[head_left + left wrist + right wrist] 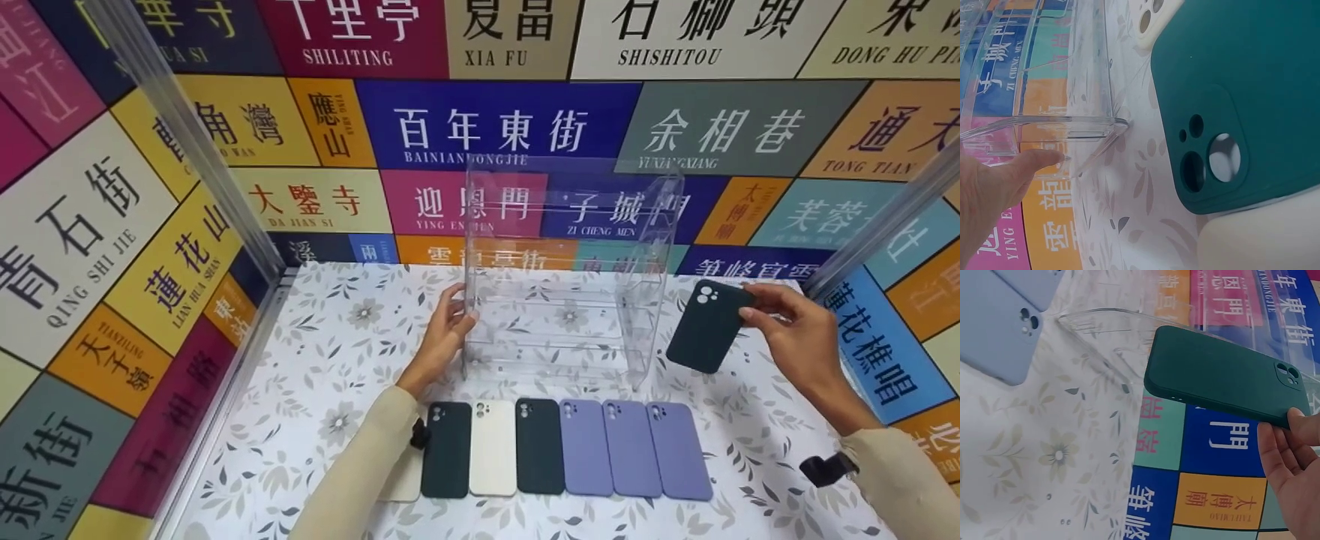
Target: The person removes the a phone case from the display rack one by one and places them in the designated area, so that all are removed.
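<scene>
In the head view, my right hand [795,322] pinches a dark green phone case [705,330] by one edge. The case is tilted, camera holes at the top, in the air to the right of a clear stepped display rack [555,300]. The right wrist view shows the thumb and fingertips at the corner of this case [1213,374]. My left hand [442,334] is at the rack's left side panel, thumb extended against or very near it [1033,163]; its other fingers are mostly hidden in the left wrist view.
Before the rack lies a row of cases: a cream case [493,457] between two dark green ones, then several purple cases [634,457] to the right. Another cream case [401,480] is partly behind my left sleeve. Sign-printed walls surround the floral tabletop [337,367].
</scene>
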### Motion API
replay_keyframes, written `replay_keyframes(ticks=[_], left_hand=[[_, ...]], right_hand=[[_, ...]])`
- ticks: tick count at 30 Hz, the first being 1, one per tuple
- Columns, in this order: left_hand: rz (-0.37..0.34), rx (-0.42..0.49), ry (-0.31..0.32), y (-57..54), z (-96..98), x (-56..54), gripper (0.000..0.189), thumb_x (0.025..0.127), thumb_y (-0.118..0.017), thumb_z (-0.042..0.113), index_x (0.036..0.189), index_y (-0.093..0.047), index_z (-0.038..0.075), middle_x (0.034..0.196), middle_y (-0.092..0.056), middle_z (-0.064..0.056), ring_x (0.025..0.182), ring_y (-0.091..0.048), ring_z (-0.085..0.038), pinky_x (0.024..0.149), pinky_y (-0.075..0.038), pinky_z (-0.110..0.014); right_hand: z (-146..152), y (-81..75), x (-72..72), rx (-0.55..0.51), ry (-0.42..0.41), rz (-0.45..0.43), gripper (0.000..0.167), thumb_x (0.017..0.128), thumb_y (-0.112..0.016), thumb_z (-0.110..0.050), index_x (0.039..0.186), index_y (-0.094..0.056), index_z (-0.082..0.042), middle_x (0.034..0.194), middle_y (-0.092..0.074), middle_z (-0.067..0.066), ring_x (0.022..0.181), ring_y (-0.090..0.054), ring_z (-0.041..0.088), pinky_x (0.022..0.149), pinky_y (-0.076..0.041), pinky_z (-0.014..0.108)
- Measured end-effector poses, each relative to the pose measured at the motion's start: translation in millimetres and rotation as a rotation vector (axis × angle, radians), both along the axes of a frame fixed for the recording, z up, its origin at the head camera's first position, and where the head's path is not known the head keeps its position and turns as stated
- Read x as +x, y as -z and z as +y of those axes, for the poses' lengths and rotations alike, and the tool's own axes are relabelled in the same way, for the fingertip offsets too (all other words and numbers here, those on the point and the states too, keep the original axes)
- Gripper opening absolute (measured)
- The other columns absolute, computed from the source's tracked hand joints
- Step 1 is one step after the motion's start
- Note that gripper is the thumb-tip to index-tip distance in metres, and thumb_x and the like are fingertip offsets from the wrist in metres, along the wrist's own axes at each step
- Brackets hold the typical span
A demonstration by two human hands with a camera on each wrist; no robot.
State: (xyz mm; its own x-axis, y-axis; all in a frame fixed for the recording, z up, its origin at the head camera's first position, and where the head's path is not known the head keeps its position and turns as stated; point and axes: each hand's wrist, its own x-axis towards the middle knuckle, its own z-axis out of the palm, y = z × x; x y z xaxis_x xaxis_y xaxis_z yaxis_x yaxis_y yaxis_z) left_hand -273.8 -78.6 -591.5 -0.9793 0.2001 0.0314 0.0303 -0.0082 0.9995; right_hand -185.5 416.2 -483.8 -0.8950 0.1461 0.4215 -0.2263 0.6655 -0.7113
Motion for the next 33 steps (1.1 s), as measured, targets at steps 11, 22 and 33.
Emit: replay_keyframes(ticks=[11,22,33], left_hand=[[-0.003,0.016,0.011,0.6,0.4,1.1,0.063,0.112,-0.061,0.020,0.169,-0.034,0.016,0.156,-0.052,-0.029,0.146,-0.052,-0.052,0.116,-0.041,-0.073],[-0.018,-0.005,-0.002,-1.7,-0.9,0.4,0.060,0.112,-0.060,0.017,0.168,-0.037,0.019,0.159,-0.052,-0.026,0.144,-0.057,-0.042,0.115,-0.042,-0.073],[0.001,0.009,0.008,-0.1,-0.9,0.6,0.065,0.111,-0.063,0.019,0.169,-0.035,0.016,0.157,-0.051,-0.029,0.145,-0.055,-0.047,0.116,-0.042,-0.073]], right_hand=[[20,25.5,18.0,0.020,-0.037,-0.004,0.035,0.097,-0.073,0.016,0.131,-0.073,0.009,0.098,-0.074,0.003,0.086,-0.068,-0.009,0.079,-0.052,0.005],[40,48.7,37.9,0.071,0.001,-0.132,0.035,0.099,-0.076,0.009,0.134,-0.074,0.005,0.098,-0.074,-0.004,0.087,-0.064,-0.015,0.074,-0.052,0.005],[52,66.4,51.2,0.117,-0.040,-0.291,0.035,0.103,-0.073,0.002,0.138,-0.072,0.004,0.104,-0.077,0.017,0.084,-0.067,-0.009,0.070,-0.054,0.012]])
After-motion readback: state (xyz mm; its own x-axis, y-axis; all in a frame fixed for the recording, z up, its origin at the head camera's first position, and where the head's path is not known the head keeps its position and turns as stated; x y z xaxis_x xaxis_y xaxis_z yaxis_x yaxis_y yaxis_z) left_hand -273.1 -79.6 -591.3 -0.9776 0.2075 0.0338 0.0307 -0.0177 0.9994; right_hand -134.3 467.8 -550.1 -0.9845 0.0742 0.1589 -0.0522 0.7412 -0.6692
